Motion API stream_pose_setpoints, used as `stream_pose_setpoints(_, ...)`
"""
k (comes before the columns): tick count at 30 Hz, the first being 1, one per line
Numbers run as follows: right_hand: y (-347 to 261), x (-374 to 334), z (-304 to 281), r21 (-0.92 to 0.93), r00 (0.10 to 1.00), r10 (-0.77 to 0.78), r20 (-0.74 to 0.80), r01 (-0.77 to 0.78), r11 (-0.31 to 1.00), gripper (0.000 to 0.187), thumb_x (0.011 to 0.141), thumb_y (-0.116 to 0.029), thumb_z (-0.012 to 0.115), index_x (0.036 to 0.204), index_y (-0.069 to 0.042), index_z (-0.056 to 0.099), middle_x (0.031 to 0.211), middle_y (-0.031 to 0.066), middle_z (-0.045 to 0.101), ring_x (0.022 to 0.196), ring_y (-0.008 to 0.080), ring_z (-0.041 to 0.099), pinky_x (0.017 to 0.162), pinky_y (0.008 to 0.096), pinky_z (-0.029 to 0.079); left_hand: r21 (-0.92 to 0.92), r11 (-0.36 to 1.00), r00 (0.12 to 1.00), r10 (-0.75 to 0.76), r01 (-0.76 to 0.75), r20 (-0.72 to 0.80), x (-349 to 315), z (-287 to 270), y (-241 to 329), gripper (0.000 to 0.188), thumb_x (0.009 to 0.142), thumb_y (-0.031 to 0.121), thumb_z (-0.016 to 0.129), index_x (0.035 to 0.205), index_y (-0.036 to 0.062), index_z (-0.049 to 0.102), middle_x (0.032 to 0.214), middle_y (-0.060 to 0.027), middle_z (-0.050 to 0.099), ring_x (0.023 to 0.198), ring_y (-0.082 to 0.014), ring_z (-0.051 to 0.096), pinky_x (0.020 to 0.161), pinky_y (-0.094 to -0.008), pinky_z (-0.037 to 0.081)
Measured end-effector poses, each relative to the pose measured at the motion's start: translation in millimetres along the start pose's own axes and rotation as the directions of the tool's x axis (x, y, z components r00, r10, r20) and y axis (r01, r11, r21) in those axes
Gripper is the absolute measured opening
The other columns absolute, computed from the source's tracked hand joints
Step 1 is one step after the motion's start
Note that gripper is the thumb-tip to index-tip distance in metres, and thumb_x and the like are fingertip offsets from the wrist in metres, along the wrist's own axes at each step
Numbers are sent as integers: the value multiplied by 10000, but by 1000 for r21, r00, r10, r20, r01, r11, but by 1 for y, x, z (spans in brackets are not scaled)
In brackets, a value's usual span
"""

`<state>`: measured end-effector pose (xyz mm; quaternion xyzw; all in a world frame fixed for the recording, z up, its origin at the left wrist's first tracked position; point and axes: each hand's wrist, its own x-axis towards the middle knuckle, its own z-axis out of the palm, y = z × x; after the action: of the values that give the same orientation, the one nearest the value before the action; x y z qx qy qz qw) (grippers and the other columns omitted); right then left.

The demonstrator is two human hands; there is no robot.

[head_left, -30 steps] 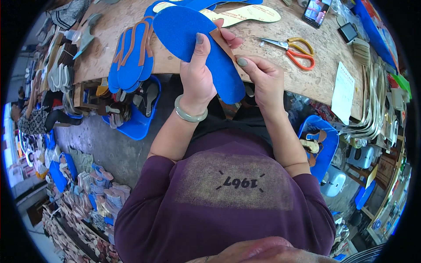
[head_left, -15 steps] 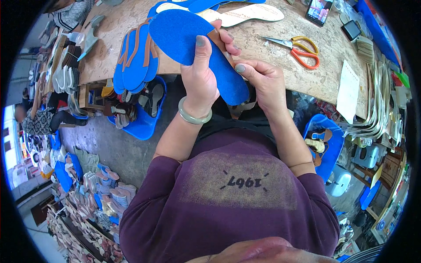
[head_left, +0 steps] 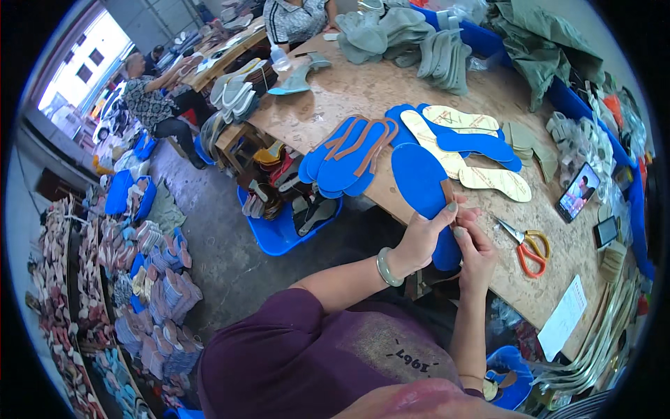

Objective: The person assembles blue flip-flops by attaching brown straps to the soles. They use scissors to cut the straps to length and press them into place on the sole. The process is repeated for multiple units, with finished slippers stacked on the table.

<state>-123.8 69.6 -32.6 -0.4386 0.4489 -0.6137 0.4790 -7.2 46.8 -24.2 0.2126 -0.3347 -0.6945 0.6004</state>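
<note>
A blue shoe insole (head_left: 419, 176) is held up over the table's front edge, partly covered by my fingers. My left hand (head_left: 417, 244), a pale bangle on its wrist, grips the insole near its middle, thumb on the blue face. A brown strip (head_left: 447, 190) runs along the insole's right edge. Close beside the left thumb, my right hand (head_left: 477, 258) pinches the strip at that edge; its fingertips partly hide the strip. Behind the insole lie cream insoles (head_left: 495, 183) and more blue insoles (head_left: 477, 145). Scissors (head_left: 527, 246) with orange and yellow handles rest right of my hands.
Blue insoles with brown strips (head_left: 349, 157) overlap at the table's edge on the left. A phone (head_left: 578, 192) and a white paper (head_left: 562, 318) are at the right. Below the table stands a blue basket (head_left: 276, 237) of shoe parts. Another person (head_left: 296, 21) sits at the far side.
The view has swung left, so hands and table sit farther right in it. My left thumb has shifted from lying across the insole to beside the strip, closer to my right fingers.
</note>
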Motion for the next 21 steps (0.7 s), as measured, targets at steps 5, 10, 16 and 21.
stream_pose_setpoints(5,-10,-20,-21,-55,990,141,-16,-141,988,155,830,-64,694,960,20,709,833,45,675,721,82,576,656,201,436,-32,996,996,85,-86,-28,-3,12,15,263,994,219,454,1152,10,476,864,-97,612,889,-219,632,859,-383,511)
stream_pose_setpoints(10,-8,-32,-18,-60,992,126,9,-126,990,134,822,-54,693,932,22,710,835,36,678,742,84,582,682,211,450,-28,996,996,86,-87,-35,-14,14,20,273,991,236,468,1151,15,471,803,-84,590,765,-184,617,745,-337,515)
stream_pose_setpoints(16,-34,-37,-5,-447,966,-172,194,243,861,154,835,-99,670,968,-29,704,812,88,680,736,141,632,697,262,484,43,998,998,-56,55,22,-13,17,40,312,983,253,490,1178,12,453,790,-81,587,707,-164,592,662,-291,496)
stream_pose_setpoints(21,-39,-20,-27,-440,993,-10,115,60,896,184,785,-152,719,897,-9,692,655,20,610,571,91,520,547,237,428,605,792,934,-153,-79,323,4,-10,35,320,933,268,582,1087,-12,584,925,-102,651,778,-159,630,712,-282,514)
